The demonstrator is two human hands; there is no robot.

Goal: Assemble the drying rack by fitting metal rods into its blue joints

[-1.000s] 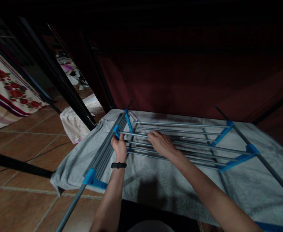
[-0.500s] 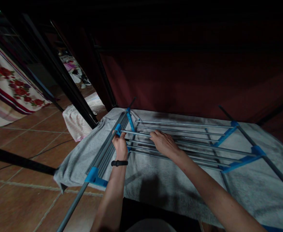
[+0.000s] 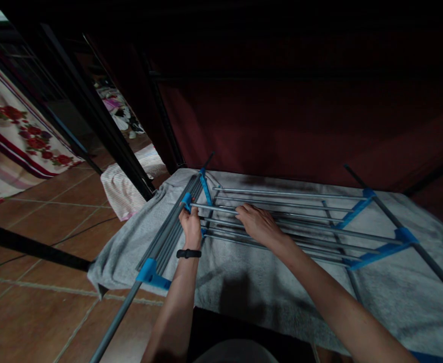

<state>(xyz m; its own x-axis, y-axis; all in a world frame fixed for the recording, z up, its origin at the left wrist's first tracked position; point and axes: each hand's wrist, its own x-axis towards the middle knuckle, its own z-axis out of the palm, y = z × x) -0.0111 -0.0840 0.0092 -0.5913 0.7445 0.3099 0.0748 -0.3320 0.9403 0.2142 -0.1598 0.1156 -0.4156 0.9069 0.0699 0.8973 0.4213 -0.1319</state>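
A drying rack made of grey metal rods (image 3: pixel 320 228) and blue plastic brackets lies across a grey blanket. My left hand (image 3: pixel 190 222), with a black band at the wrist, is closed around a blue plastic bracket (image 3: pixel 186 201) on the rack's left side. The end of one rod meets that bracket. Farther right along the same rod, my right hand (image 3: pixel 257 222) has its fingers wrapped over it. Several parallel rods (image 3: pixel 168 234) run along the left side to another blue bracket (image 3: pixel 149 274) nearer me. On the right, the rods end in a long blue bracket (image 3: pixel 380 252).
The grey blanket (image 3: pixel 300 307) covers a bed-like surface with dark posts (image 3: pixel 104 121) at the left. Behind it hangs a dark red cloth (image 3: pixel 282 141). A floral blanket (image 3: pixel 28 131) hangs at far left, above a tiled floor (image 3: pixel 28 312) with a thin cable.
The view has shifted slightly, so the whole scene sits a little farther right. Both hands keep their hold on the rack with hardly any visible movement.
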